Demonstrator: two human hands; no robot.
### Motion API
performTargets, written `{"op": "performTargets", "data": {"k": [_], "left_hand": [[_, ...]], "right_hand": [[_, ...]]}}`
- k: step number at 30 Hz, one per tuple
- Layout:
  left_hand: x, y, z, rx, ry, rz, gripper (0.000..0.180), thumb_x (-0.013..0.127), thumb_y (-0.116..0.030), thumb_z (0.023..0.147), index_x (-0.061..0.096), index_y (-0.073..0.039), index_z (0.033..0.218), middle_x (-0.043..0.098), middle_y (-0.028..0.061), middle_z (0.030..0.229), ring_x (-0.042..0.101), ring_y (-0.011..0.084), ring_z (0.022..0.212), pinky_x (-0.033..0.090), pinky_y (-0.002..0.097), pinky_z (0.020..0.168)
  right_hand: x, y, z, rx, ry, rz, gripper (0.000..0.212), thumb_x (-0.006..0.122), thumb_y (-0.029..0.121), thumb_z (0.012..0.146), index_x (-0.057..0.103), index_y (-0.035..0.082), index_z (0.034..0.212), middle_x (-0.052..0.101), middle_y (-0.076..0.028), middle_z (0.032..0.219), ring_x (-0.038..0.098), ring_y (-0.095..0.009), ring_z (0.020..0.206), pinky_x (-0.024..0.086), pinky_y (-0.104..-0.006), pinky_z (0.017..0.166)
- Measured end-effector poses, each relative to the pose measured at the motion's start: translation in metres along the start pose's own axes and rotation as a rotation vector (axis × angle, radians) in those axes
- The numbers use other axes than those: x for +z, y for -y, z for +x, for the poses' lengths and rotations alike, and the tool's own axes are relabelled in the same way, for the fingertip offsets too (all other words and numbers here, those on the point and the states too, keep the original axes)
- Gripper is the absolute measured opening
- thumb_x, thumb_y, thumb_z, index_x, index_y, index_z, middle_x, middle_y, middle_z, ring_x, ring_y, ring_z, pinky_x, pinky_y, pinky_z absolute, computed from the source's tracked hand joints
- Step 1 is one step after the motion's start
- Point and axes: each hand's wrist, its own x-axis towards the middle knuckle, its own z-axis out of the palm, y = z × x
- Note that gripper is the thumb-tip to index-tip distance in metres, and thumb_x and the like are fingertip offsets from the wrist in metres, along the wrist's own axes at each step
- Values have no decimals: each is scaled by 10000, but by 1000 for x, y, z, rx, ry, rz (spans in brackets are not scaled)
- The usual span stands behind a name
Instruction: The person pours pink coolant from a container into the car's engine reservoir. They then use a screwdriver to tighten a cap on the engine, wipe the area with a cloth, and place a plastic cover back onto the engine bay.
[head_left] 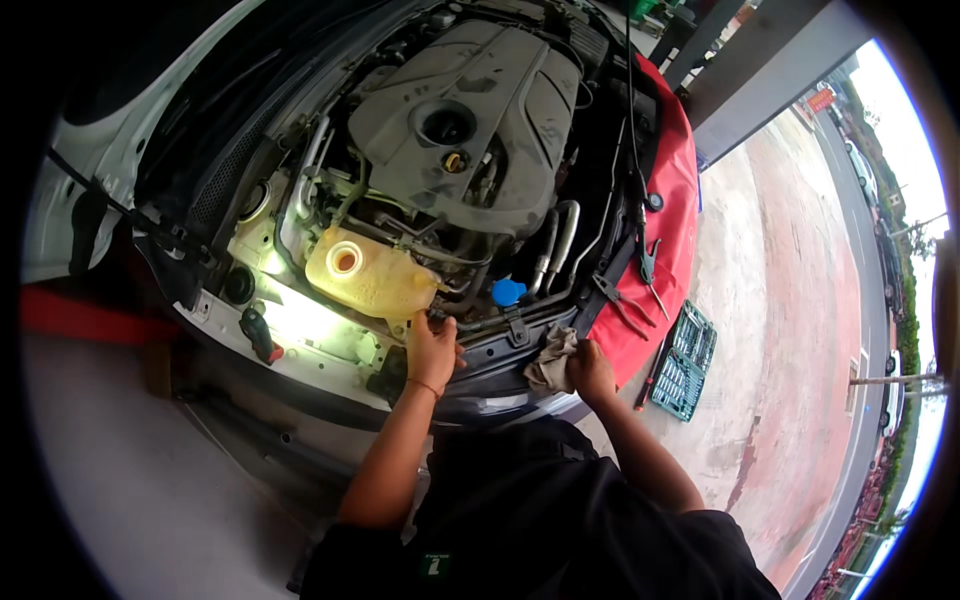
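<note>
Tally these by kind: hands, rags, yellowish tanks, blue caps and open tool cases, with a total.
Hands: 2 (left hand, right hand)
Rag: 1
Yellowish tank: 1
Blue cap: 1
Open tool case: 1
Total: 6

A red cover [676,205] is carrying two plier-like tools [648,264]; the pale ground [770,300] is bearing an open tool case [680,410], a red-handled tool [642,401] lying beside it.

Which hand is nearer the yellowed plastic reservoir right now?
Left. The left hand is just below the lower right edge of the yellowed plastic reservoir, contact unclear; the right hand is farther off to the right, holding a grey rag.
</note>
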Motion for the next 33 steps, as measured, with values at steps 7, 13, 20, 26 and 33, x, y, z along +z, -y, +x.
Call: {"op": "performTargets", "data": {"k": [7, 13, 20, 26, 33], "left_hand": [[-5, 15, 4, 63, -24, 56, 334, 554, -118, 956, 407, -25, 1241, 536, 68, 814, 562, 135, 540, 498, 274, 405], [0, 3, 0, 29, -38, 51, 267, 551, -129, 960, 438, -5, 1168, 544, 71, 861, 565, 135, 564, 493, 263, 410], [2, 3, -1, 60, -56, 47, 260, 558, -115, 954, 445, 3, 1157, 545, 68, 840, 565, 126, 558, 482, 259, 401], [6, -4, -7, 112, -78, 84, 323, 575, -104, 944, 423, -11, 1213, 562, 62, 761, 568, 127, 504, 462, 269, 372], [3, 23, 5, 288, -87, 209, 355, 571, -118, 949, 408, -29, 1252, 561, 44, 753, 559, 119, 516, 459, 266, 387]], "right_hand": [[26, -12, -6, 31, -119, 131, 197, 549, 151, 828, 553, 30, 984, 589, -219, 909, 590, -425, 867, 470, -483, 753], [24, -25, -2, -4, -102, 84, 242, 540, 159, 827, 555, 19, 1024, 617, -209, 967, 605, -416, 906, 477, -485, 779], [21, -14, -2, 21, -116, 110, 233, 525, 162, 843, 561, 19, 1024, 617, -221, 954, 605, -414, 913, 475, -467, 789], [28, -26, -1, 35, -104, 168, 208, 527, 163, 850, 557, 12, 991, 612, -220, 928, 606, -416, 902, 476, -458, 783], [32, -33, 3, 9, -117, 67, 184, 494, 156, 874, 541, 5, 969, 622, -207, 888, 627, -357, 855, 473, -424, 757]]}}
